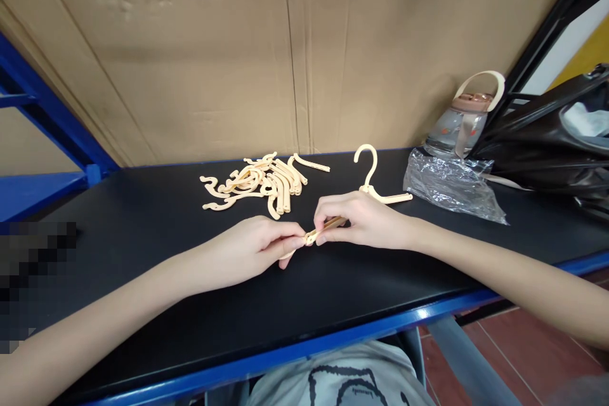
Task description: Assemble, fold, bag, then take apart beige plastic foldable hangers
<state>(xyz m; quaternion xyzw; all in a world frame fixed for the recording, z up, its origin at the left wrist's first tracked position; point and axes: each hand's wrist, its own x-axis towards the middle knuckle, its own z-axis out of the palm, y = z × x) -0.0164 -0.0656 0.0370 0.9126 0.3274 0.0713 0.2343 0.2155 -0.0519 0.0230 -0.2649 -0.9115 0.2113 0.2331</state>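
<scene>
Over the front half of the black table, my left hand (254, 242) and my right hand (364, 221) meet at cream plastic hanger parts (311, 238). The left fingers pinch a slim piece, mostly covered by the hand. A hanger arm (335, 222) is gripped in my right hand, its end touching the left piece; whether the two are joined I cannot tell. Just behind the right hand lies a partly assembled hanger (371, 171), with a hook and an arm on the right. Farther left sits a pile of loose hanger hooks and arms (283, 187).
A crumpled clear plastic bag (451, 184) lies at the right, before a clear bottle (459, 124) with a handle. Beside them is a dark bag (537, 139). Cardboard (204, 57) walls off the back. A blue rail (295, 355) edges the table (157, 330).
</scene>
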